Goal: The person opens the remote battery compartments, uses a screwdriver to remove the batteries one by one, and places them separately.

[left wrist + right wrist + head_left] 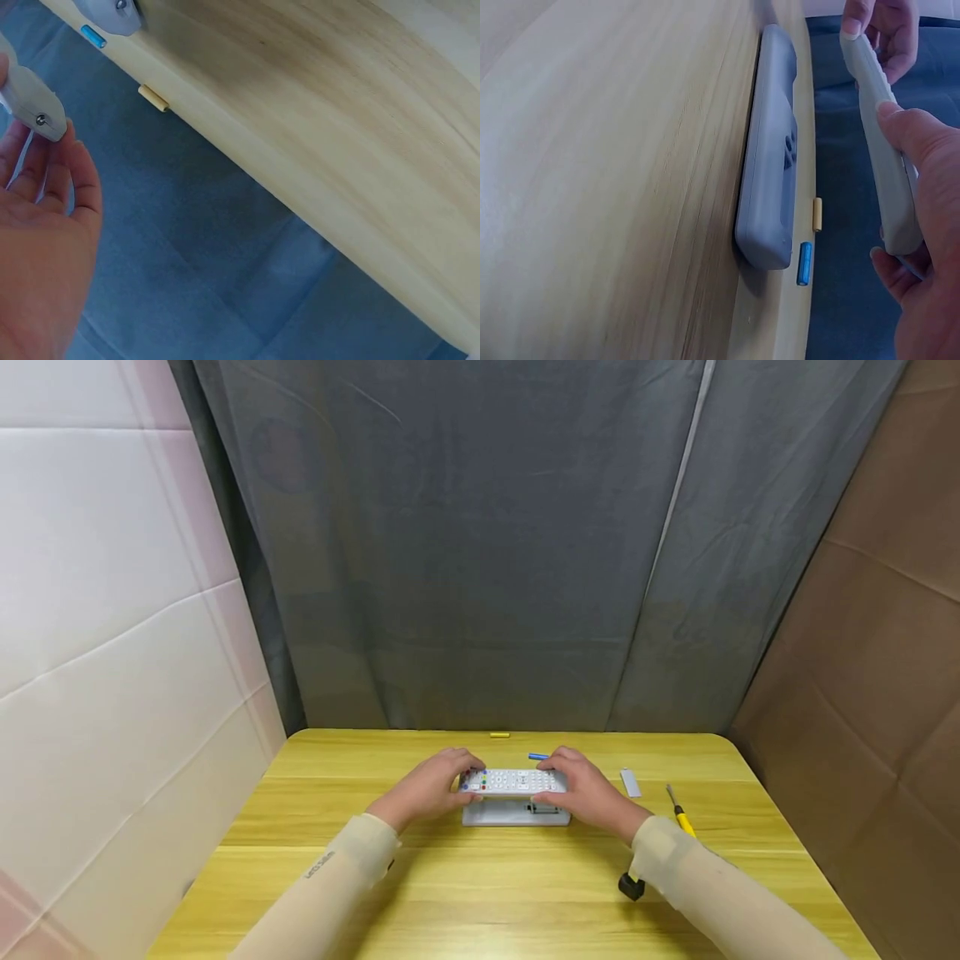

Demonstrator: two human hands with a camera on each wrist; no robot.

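Left hand (427, 789) and right hand (592, 793) each grasped one end of the remote's front half (512, 782), raised above its back half (516, 812) mid-desk.

Left hand (430, 789) and right hand (588, 793) gripping opposite ends of a white remote front (512, 782), buttons up, held just above the grey remote back shell (514, 813) on the wooden table (480, 893). Right of the shell: small grey cover (631, 782), yellow-handled screwdriver (681, 811). Behind: blue battery (537, 757).
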